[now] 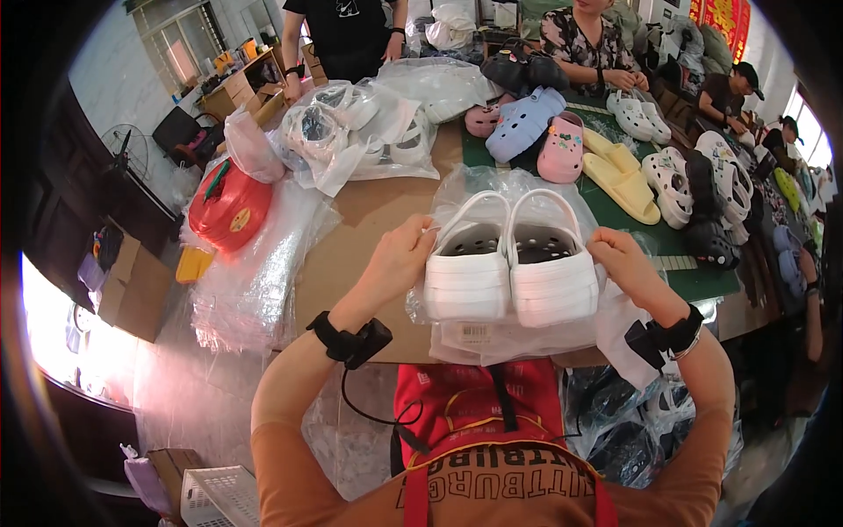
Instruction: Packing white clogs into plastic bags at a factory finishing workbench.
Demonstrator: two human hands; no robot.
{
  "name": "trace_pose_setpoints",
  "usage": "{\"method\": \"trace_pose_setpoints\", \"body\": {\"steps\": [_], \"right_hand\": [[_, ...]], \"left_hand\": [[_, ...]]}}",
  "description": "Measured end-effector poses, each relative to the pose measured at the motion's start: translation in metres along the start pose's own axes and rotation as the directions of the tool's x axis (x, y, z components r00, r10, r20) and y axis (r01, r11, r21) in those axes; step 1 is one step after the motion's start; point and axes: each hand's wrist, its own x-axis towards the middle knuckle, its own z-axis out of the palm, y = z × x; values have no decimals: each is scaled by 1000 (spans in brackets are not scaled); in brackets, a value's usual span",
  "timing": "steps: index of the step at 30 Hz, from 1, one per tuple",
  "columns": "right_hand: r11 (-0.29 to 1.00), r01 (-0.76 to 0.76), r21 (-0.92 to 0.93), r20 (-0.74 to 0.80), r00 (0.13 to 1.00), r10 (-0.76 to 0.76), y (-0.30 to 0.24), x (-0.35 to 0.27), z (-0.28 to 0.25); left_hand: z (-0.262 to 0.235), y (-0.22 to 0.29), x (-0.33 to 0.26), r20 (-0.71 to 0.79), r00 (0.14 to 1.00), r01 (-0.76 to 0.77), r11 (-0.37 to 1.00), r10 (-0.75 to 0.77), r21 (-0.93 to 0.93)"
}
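Observation:
A pair of white clogs (466, 285) sits side by side in front of me, straps raised and toes toward me. Thin clear plastic bag film (457, 186) shows behind and beside them. My left hand (399, 256) is closed at the pair's left side, pinching the film there. On the opposite side my right hand (625, 263) is closed in the same way, close against the right clog. Whether the film wraps fully around the clogs I cannot tell. Another clear bag (470, 341) with a small label lies under them at the table edge.
Bagged white clogs (351, 132), a red bundle of plastic twine (233, 211) and stacked clear bags (246, 281) lie left. On the right are a blue clog (527, 123), a pink clog (562, 147), yellow slides (622, 176) and white clogs (669, 186). Several people stand or sit around.

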Motion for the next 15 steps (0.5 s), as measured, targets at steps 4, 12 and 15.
{"method": "trace_pose_setpoints", "body": {"steps": [4, 12, 15], "right_hand": [[957, -252, 145, 50, 968, 247, 4, 11, -3], [924, 181, -337, 66, 984, -168, 23, -4, 5], [936, 169, -310, 28, 985, -169, 20, -10, 12]], "left_hand": [[6, 4, -1, -106, 994, 5, 1000, -4, 6], [12, 18, -4, 66, 996, 48, 981, -61, 186], [21, 6, -6, -78, 996, -30, 990, 41, 136]]}}
